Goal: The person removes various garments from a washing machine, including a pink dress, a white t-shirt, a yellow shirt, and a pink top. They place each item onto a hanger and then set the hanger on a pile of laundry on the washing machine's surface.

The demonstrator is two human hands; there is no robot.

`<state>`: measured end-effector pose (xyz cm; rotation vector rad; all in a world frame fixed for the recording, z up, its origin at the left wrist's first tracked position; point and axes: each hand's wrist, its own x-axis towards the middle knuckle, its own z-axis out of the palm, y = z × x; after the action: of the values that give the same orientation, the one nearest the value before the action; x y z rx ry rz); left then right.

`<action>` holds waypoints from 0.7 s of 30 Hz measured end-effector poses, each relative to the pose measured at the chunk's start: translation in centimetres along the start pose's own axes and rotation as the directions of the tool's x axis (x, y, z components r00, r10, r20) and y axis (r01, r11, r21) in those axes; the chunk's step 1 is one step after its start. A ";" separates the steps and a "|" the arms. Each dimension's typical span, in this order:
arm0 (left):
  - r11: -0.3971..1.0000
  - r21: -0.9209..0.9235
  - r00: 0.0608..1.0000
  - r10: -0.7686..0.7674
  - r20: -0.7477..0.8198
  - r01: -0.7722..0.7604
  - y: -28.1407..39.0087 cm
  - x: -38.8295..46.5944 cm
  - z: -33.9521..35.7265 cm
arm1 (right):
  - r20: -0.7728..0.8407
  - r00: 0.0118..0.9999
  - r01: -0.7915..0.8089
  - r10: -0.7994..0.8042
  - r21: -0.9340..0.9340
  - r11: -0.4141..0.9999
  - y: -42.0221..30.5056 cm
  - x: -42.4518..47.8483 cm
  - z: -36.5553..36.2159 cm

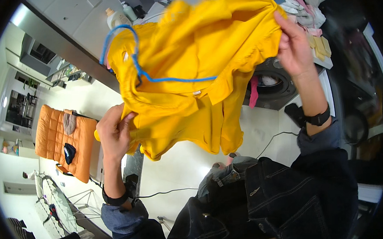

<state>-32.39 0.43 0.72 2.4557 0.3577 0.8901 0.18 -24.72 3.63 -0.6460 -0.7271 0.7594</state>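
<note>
A yellow garment with a collar and gathered edges [188, 60] is spread in the air between my two hands. My left hand [115, 134] pinches its cloth at the lower left. My right hand [294, 46] grips its edge at the upper right. A blue clothes hanger [179, 79] sits in the garment's neck opening; its hook sticks out at the upper left, and its far end is hidden by the cloth.
Beyond the garment stands a front-loading washing machine [275, 96] with pink cloth hanging from its door opening. A pile of clothes [298, 9], yellow bars in a white tray [320, 47] and a detergent bottle [117, 19] are on top. An orange chair [52, 134] stands left; cables cross the floor.
</note>
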 end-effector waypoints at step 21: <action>0.953 -0.183 0.929 -0.281 -0.239 0.241 -6.2 -2.3 -6.4 | 0.107 0.980 -0.044 0.170 -0.712 0.701 12.8 2.1 6.4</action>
<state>-38.79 7.02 0.40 2.0925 0.6704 1.0834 -8.51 -14.27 -1.39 -1.3545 -1.1637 0.6282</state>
